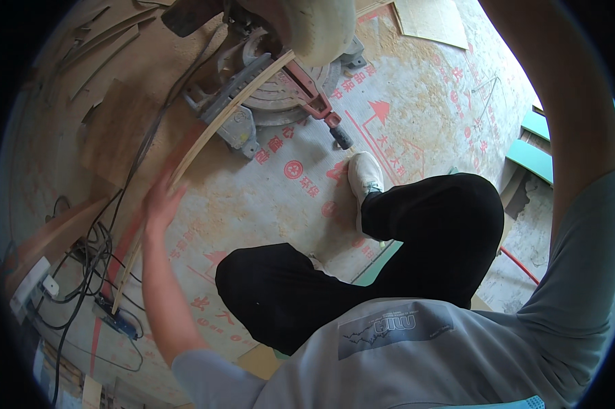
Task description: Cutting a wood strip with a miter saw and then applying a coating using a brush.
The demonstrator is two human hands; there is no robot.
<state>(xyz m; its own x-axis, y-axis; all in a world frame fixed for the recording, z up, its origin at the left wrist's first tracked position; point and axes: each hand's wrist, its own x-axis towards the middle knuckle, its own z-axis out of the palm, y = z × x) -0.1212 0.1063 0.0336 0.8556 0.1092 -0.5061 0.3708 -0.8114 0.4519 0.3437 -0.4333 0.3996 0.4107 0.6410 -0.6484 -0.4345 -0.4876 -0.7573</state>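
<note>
My left hand (160,206) is around a long, narrow wooden strip (208,133), its thumb on the side nearer me. The strip runs from the lower left up onto the bed of a miter saw (270,105) on the floor and lies along its fence. Over the strip's far end hangs the saw's pale, rounded head (319,31), which covers the cutting spot. My right arm reaches up along the right side and leaves the picture at the top, so my right hand is out of sight.
Black cables (101,255) tangle at left beside a white power strip (31,290). Wood offcuts (106,51) lie at the far left, and a thin board (431,24) at the far right. Sawdust covers the printed floor sheet (273,198). My white shoe (365,176) stands near the saw's front handle (341,138).
</note>
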